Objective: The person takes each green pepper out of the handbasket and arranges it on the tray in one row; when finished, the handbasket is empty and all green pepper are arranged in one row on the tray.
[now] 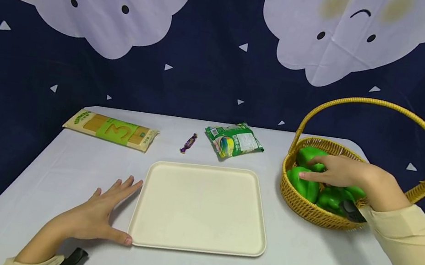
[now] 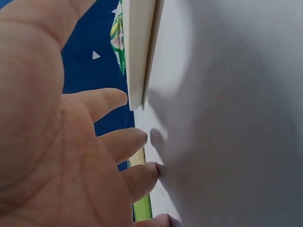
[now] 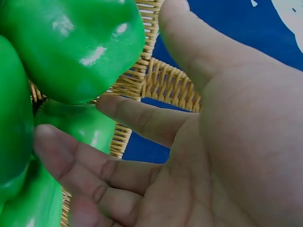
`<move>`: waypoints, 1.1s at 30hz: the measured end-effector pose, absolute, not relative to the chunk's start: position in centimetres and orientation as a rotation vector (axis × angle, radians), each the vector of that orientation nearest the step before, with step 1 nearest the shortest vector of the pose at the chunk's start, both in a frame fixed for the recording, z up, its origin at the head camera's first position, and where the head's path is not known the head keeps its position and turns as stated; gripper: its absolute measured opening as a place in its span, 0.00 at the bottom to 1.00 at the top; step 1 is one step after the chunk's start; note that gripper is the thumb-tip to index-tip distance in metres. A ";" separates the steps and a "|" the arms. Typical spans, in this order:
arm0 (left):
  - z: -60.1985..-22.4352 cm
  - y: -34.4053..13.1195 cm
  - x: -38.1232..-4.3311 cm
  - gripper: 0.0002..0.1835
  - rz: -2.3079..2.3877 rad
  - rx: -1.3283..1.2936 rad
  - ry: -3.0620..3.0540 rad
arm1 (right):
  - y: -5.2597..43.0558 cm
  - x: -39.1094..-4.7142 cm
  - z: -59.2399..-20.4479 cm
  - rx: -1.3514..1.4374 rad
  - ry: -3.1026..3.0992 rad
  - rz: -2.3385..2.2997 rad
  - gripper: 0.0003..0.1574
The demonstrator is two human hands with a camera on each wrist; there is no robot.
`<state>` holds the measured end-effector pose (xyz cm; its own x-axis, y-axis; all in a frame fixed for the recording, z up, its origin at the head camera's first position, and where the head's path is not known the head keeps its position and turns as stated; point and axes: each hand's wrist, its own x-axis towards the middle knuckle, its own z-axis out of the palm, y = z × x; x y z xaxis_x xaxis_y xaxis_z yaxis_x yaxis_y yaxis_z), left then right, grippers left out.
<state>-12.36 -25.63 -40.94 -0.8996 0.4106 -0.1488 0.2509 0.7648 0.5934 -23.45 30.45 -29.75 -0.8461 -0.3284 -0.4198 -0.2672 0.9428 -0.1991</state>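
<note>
A shallow cream tray (image 1: 202, 209) lies on the white table. At its left edge is my left hand (image 1: 97, 214), fingers spread, with the thumb and index fingertips at the rim. In the left wrist view, the tray's side (image 2: 138, 52) runs past the fingers. On the right, my right hand (image 1: 341, 171) reaches into a yellow wicker basket (image 1: 310, 213) of several glossy green bell peppers (image 1: 303, 186). Its fingers extend among the peppers, and one fingertip appears to touch a large pepper (image 3: 71, 52) in the right wrist view. None is gripped.
Behind the tray lie a pack of noodles (image 1: 112, 129) with a green label, a small purple wrapped candy (image 1: 188, 143) and a green snack bag (image 1: 234, 140). The basket's tall handle (image 1: 380, 103) arches above the right hand. A dark cloud-patterned cloth (image 1: 216, 59) hangs behind the table.
</note>
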 end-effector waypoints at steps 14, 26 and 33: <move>-41.5 -25.7 -12.2 0.73 0.831 0.497 2.701 | 30.0 -25.0 -29.8 -0.334 2.478 -0.262 0.60; -41.6 -25.8 -12.5 0.71 0.818 0.515 2.703 | 30.2 -25.7 -30.2 -0.325 2.427 -0.237 0.63; -41.6 -25.9 -12.5 0.70 0.819 0.517 2.708 | 29.8 -25.9 -30.2 -0.336 2.429 -0.252 0.59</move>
<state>-12.50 -25.94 -41.63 -0.9013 0.4075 -0.1469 0.2577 0.7770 0.5743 -25.87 29.82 -30.20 -0.7464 -0.3033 -0.5923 -0.1753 0.9483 -0.2646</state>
